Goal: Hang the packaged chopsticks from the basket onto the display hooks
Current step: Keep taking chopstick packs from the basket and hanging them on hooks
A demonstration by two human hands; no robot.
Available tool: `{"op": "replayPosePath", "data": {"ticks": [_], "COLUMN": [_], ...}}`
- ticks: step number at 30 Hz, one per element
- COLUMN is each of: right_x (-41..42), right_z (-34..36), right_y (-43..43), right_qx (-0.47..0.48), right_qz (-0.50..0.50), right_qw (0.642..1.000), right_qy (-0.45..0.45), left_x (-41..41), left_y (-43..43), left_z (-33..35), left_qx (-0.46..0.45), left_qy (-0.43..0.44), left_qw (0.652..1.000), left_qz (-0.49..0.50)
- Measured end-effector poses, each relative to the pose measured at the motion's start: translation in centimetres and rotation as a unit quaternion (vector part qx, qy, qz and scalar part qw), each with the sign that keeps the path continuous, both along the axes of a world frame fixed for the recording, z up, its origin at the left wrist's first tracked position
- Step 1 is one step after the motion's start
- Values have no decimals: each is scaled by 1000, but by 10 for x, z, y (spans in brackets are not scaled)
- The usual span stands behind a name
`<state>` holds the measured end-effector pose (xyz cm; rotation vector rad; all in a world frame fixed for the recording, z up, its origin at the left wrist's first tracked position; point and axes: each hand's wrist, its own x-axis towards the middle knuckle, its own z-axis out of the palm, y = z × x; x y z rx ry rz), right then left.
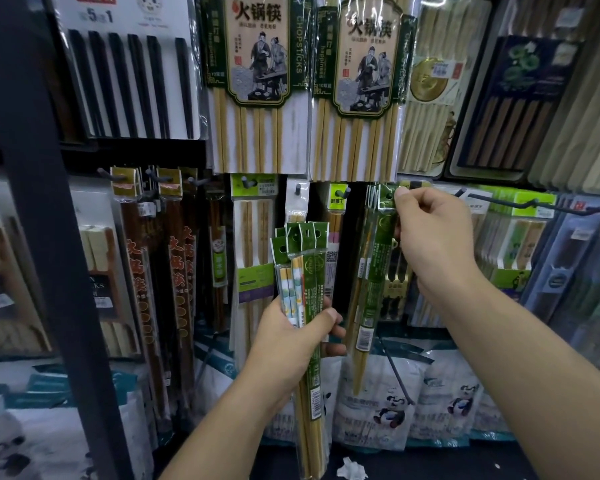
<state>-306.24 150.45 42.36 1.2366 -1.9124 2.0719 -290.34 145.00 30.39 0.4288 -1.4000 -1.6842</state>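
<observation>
Several green-carded plastic chopstick packets (300,268) are unhung, gripped in the left hand (291,341); the right hand (433,237) pinches the top of another green packet (374,271) at hook height.

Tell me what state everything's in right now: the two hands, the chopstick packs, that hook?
left hand, gripping the bundle of packs around its middle.
bundle of packs, upright, fanned at the top, not yet hung.
right hand, pinching the green pack by its header.
green pack, raised to hook height, tilted; whether it sits on a hook cannot be told.
wire hook, sticking out, bare along its front.
</observation>
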Motion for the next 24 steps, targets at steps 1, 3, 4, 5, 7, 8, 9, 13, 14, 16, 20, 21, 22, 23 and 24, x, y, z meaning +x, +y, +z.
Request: {"op": "replayPosePath", "data": {"ticks": [1, 3, 4, 5, 7, 8, 9, 13, 14, 16, 20, 21, 22, 23, 24], "right_x": [0, -2, -3, -4, -5, -6, -6, -5, -5, -3, 13, 19, 25, 29, 32], "right_z": [1, 1, 1, 1, -1, -2, -3, -12, -14, -19, -32, -35, -38, -40, -42], "right_y": [0, -1, -2, -2, -2, -3, -2, -1, 0, 2, 11, 13, 14, 14, 13], "right_qx": [-1, 0, 1, 5, 15, 20, 25, 30, 26, 4, -18, -8, 6, 21, 32], "right_qz": [-2, -4, -7, -13, -29, -37, -45, -70, -73, -69, 26, 59, 88, 111, 127], "right_qw": [1000, 1000, 1000, 1000, 999, 998, 997, 993, 994, 996, 999, 998, 995, 992, 990], "right_qy": [1, 5, 7, 10, 27, 44, 64, 85, 83, 63, 22, 33, 42, 47, 47], "left_x": [0, -1, -1, -1, -1, -1, -1, -1, -1, -1, -1, -2, -2, -2, -2], "left_y": [0, 0, 0, 0, -1, -1, -1, -1, -1, -1, 1, 1, 2, 3, 4], "left_z": [0, -1, -1, -1, -3, -3, -4, -4, -4, -4, -5, -4, -3, -2, -2], "left_qx": [0, 3, 4, 5, 4, 4, 4, 8, 9, 8, -25, -30, -36, -43, -50], "left_qy": [0, -1, -1, -3, -7, -9, -8, 9, 13, 18, 11, 11, 9, 7, 6], "left_qw": [1000, 1000, 1000, 1000, 1000, 1000, 1000, 1000, 1000, 1000, 1000, 999, 999, 999, 999], "left_qz": [0, 1, 3, 4, 8, 10, 10, 6, 4, -7, -5, -6, -8, -9, -7]}}
